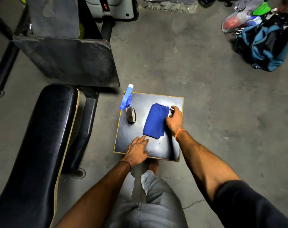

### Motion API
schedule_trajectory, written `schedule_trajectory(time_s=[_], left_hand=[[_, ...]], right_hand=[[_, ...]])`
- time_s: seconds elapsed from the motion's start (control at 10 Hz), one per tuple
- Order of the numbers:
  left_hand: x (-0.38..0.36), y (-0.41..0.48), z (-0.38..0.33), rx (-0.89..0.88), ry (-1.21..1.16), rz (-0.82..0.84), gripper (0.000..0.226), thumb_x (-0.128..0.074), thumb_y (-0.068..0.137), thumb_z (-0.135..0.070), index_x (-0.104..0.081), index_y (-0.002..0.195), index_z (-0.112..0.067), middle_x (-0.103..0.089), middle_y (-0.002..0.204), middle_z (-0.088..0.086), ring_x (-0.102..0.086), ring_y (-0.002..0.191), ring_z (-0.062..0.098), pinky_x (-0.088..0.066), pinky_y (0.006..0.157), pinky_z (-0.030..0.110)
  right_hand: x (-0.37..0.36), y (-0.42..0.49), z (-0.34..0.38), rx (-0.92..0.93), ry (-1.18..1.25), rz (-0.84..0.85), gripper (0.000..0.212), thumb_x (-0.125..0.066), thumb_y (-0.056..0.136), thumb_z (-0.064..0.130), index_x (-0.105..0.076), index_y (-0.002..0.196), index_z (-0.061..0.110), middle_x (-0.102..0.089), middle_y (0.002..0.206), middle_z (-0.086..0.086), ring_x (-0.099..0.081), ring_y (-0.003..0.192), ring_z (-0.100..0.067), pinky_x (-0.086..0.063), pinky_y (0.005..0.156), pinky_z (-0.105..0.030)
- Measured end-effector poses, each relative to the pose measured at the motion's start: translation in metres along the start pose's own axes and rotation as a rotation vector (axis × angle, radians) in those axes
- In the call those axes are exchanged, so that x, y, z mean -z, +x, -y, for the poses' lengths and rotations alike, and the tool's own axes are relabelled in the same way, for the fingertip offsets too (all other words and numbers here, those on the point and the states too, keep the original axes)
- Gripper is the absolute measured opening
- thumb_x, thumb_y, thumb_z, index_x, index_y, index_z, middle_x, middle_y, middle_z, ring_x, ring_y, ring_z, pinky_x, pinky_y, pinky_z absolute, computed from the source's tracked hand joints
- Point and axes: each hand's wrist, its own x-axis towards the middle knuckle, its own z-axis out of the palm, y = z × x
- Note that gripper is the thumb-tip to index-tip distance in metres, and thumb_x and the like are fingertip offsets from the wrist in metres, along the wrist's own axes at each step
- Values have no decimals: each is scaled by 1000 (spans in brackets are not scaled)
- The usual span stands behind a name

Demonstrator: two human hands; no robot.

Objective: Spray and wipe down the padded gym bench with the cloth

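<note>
A folded blue cloth [155,120] lies on a small black square stool top [156,147] with a yellow edge. A spray bottle [129,106] with a blue trigger head stands upright at the stool's left side. My right hand [174,120] rests at the cloth's right edge, fingers curled onto it. My left hand [137,151] lies flat and spread on the stool, fingertips just short of the cloth's near corner. The black padded gym bench [39,145] runs along the left, with its seat pad [69,63] beyond.
A black steel frame bar [84,127] lies between bench and stool. Bags and clothes [265,38] are piled on the concrete floor at the far right. My bent knee in grey shorts [149,203] sits just below the stool.
</note>
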Motion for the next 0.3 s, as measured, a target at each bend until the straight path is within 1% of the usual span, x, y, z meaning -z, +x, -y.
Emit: schedule_trajectory(time_s=[0.1, 0.2, 0.3], left_hand=[[1, -5, -2, 3, -26, -37, 66, -56, 97, -27, -32, 158, -18, -16, 170, 1, -16, 156, 25, -17, 127, 36], [2, -4, -5, 16, -79, -58, 64, -57, 95, -26, -37, 155, -17, -20, 169, 3, -20, 155, 26, -21, 126, 38], [0, -2, -4, 20, -76, -12, 62, -60, 94, -29, -42, 153, -18, -24, 168, 4, -23, 154, 26, -22, 125, 39]], right_hand=[[10, -53, 15, 326, -373, -3, 41, -53, 82, -3, -59, 121, 9, -52, 127, -13, -54, 108, -32, -49, 89, -43], [2, -78, -9, 492, -646, 218, 30, -58, 90, 11, -60, 120, 9, -52, 126, -13, -54, 113, -36, -53, 89, -46], [-1, -81, -25, 444, -690, 293, 44, -58, 95, 15, -56, 138, 8, -48, 146, -11, -49, 133, -33, -46, 109, -40]])
